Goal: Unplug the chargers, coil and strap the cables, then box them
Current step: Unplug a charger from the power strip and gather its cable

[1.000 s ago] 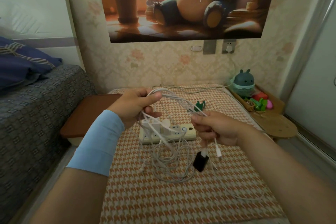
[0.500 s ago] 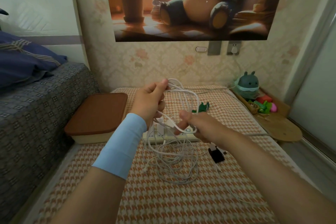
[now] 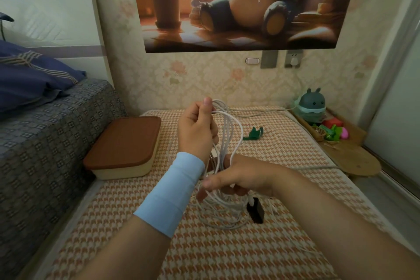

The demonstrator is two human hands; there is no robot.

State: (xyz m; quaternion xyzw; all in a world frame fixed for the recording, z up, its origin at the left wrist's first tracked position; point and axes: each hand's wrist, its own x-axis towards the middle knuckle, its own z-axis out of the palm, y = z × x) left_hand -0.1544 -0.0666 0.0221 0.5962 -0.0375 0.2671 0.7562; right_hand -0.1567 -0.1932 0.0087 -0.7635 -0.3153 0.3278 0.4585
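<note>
Your right hand [image 3: 245, 177] has dropped lower near the mat's [image 3: 227, 257] middle, fingers curled round the white cable loops [image 3: 229, 134], black charger [image 3: 255, 210] just beneath. Your left hand [image 3: 197, 129] pinches their top. A brown-lidded box [image 3: 123, 143] sits at the left edge.

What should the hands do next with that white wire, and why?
Probably the right hand should lift one more loop up to the left hand, which pinches the top of the coiled white cable. Much cable lies loose on the mat near the black charger.
</note>
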